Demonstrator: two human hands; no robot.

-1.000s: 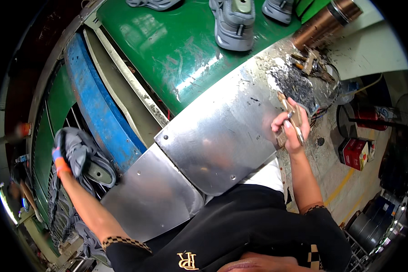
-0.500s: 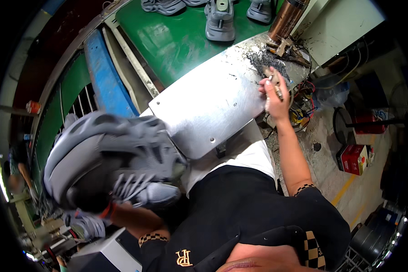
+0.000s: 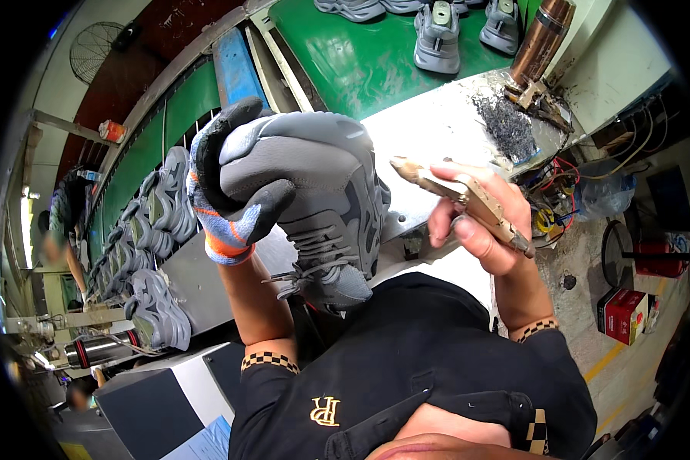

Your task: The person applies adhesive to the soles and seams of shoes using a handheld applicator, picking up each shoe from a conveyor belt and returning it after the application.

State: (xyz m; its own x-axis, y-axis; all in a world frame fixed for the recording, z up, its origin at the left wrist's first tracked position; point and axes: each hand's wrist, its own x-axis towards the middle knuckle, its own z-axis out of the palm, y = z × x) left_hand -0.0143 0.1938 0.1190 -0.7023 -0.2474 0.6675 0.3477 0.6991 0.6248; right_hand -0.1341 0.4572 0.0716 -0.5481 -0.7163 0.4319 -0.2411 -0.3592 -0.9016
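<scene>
A grey lace-up sneaker (image 3: 314, 172) is held up in front of me, its sole edge toward the top and its laces lower down. My left hand (image 3: 234, 180), in a grey, black and orange work glove, is wrapped around one end of it. To the right of the shoe is my bare right hand (image 3: 487, 222), closed around a slim tan hand tool (image 3: 471, 203) with a narrow tip. That tip points up and left toward the shoe, with a gap between them. The tool's exact kind is not clear.
A pale metal worktop (image 3: 429, 115) lies beyond my hands, with dark scraps (image 3: 506, 126) on it. Behind are a copper-coloured flask (image 3: 543, 42) and a green conveyor (image 3: 345, 61) bearing several sneakers. More sneakers (image 3: 157, 207) line the left. Loose wires (image 3: 563, 176) hang at right.
The sneaker has swung right and up, turning as it moved. My right hand has come back from the dark scraps, bringing the tan tool close to the shoe. The whole view has shifted.
</scene>
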